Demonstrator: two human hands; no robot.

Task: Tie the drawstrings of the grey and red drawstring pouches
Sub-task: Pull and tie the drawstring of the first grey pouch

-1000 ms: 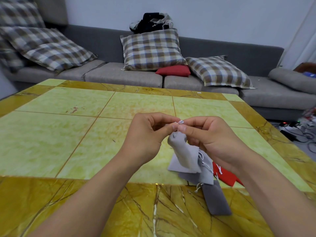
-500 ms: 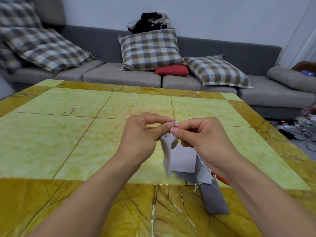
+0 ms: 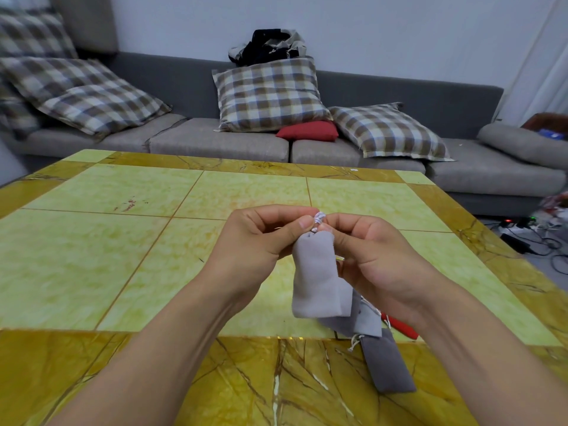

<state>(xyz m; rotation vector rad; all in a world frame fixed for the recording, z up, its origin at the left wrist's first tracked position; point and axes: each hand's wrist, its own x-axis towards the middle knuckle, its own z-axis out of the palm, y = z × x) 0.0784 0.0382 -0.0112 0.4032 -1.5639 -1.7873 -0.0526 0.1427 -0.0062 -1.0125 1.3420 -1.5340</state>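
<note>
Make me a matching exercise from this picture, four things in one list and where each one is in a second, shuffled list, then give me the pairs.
Things
1. light grey pouch
2. dark grey pouch
3. red pouch
4. red cushion

Places
A. on the sofa, between two checked cushions
B. flat on the table's brown border, nearest the camera
C. held up above the table by both hands, the left hand and right hand pinching the cord at its top
D. on the table, mostly hidden behind the right wrist

Pairs: 1-C, 2-B, 3-D, 4-A
</note>
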